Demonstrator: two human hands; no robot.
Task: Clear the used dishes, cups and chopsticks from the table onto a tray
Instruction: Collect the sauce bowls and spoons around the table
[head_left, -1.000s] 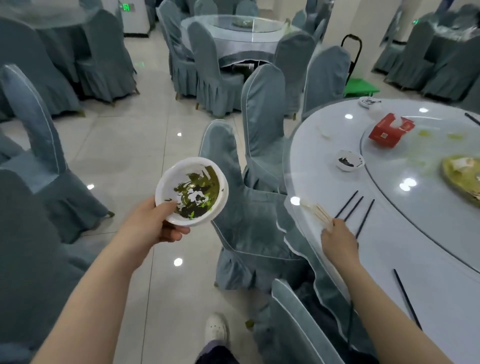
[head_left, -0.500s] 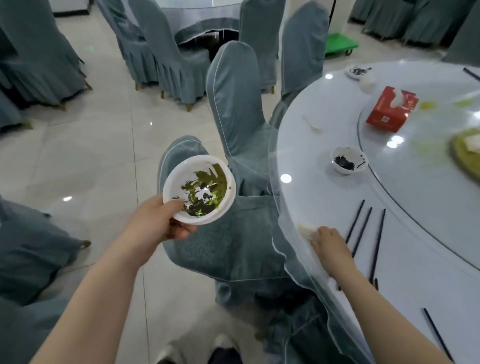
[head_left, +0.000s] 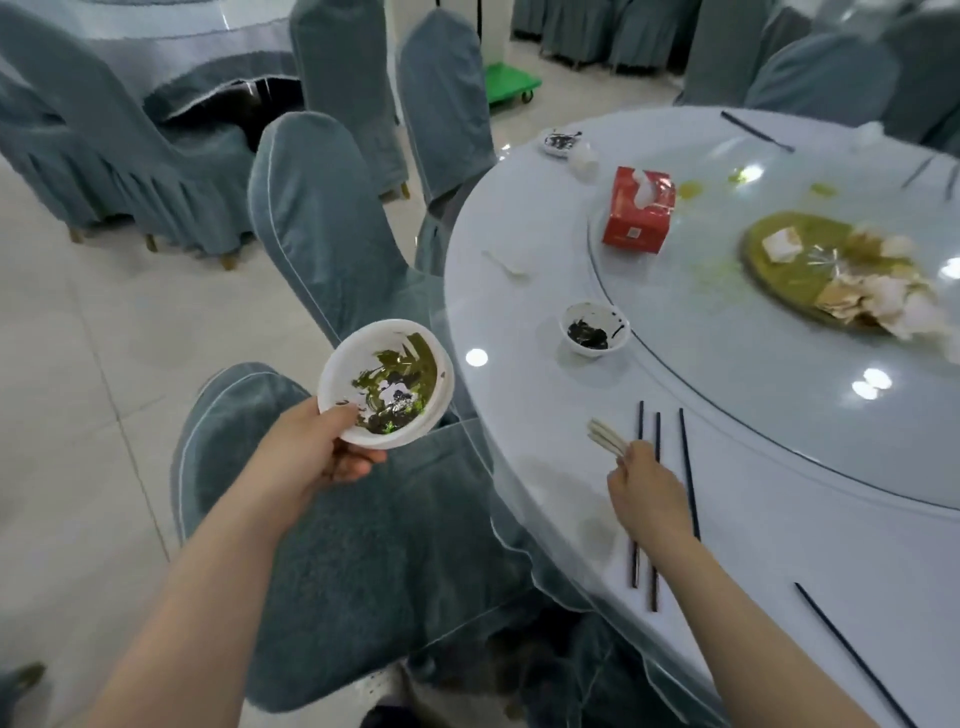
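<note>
Bare pale-blue desk (head_left: 519, 322) rim between small white sauce bowl (head_left: 594, 327) and three dark chopsticks (head_left: 657, 499), grey-blue covered chair (head_left: 332, 234) crowding the desk edge

L hand (head_left: 317, 453) & R hand (head_left: 647, 488) both gripping.

The left hand (head_left: 311, 457) holds a dirty white bowl (head_left: 387, 382) over a covered chair (head_left: 332, 525), off the bench (head_left: 545, 291). The right hand (head_left: 647, 493) pinches pale chopsticks (head_left: 605, 436) on the bench beside three dark chopsticks (head_left: 685, 462); a small sauce bowl (head_left: 594, 328) sits farther in.
</note>
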